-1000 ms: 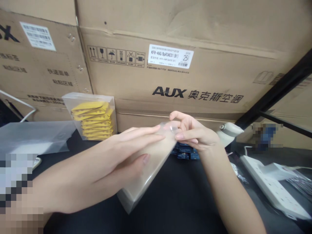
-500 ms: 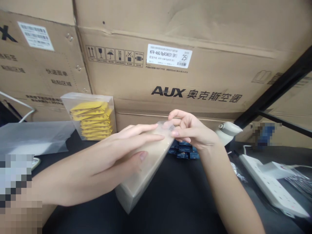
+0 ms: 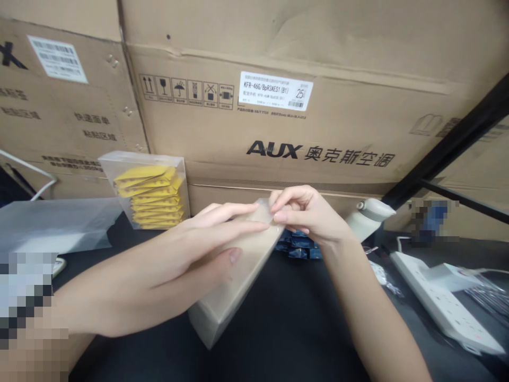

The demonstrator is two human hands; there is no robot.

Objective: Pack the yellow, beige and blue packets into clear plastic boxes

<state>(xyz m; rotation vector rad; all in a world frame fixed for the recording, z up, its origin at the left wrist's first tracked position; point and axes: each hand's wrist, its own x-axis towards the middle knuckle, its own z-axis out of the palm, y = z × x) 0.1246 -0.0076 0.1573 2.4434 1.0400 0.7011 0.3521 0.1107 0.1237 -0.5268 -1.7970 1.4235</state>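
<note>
A long, translucent plastic box lies at a slant in front of me, its near lower corner toward me. My left hand rests across its upper face, fingers stretched out and thumb apart. At the far end my right hand has thumb and forefinger pinched on the clear end flap, right beside the left fingertips. Behind the box and right hand, dark blue packets are partly hidden. The contents of the box cannot be made out.
A clear box of yellow packets stands at the back left, near a flat translucent plastic sleeve. To the right are a pale bottle and a white power strip. Large cartons form the back wall.
My right hand has shifted slightly left and its fingers have closed in on the end flap. The left hand and the box have stayed almost still.
</note>
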